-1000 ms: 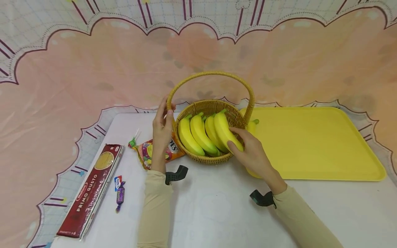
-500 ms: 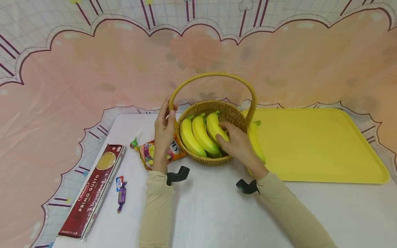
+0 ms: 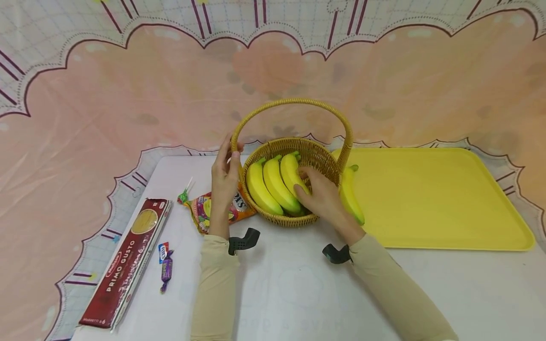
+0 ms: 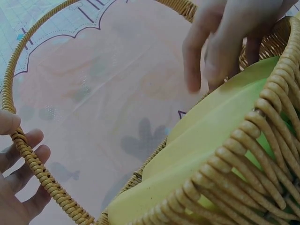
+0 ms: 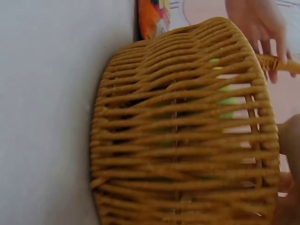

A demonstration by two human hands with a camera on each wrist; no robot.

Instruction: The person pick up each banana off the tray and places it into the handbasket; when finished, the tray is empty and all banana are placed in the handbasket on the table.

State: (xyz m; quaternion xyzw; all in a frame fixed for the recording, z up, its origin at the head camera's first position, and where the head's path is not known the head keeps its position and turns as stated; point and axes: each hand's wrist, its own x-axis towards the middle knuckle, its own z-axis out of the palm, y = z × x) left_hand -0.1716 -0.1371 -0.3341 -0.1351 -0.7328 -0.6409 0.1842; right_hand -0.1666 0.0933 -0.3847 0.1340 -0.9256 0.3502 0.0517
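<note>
A wicker basket (image 3: 317,161) with a tall arched handle (image 3: 294,101) stands on the white table and holds three yellow bananas (image 3: 273,182). My left hand (image 3: 230,154) grips the handle's left foot; the left wrist view shows thumb and fingers (image 4: 21,157) round the handle (image 4: 44,176). My right hand (image 3: 304,189) lies over the rightmost banana (image 3: 290,170) in the basket, fingers curled on it, and appears above the bananas (image 4: 220,122) as a right hand (image 4: 211,47). A fourth banana (image 3: 350,192) lies on the yellow tray's left edge. The right wrist view shows the basket wall (image 5: 178,136).
A large yellow tray (image 3: 435,199) fills the right side of the table. Left of the basket lie an orange snack bag (image 3: 211,210), a green lollipop (image 3: 184,193), a small purple candy (image 3: 165,266) and a red pasta box (image 3: 125,263). A pink cloth backdrop hangs behind.
My right hand carried one banana out of the basket to the tray's edge, let it go, and came back onto the bananas inside. The left hand has stayed on the handle.
</note>
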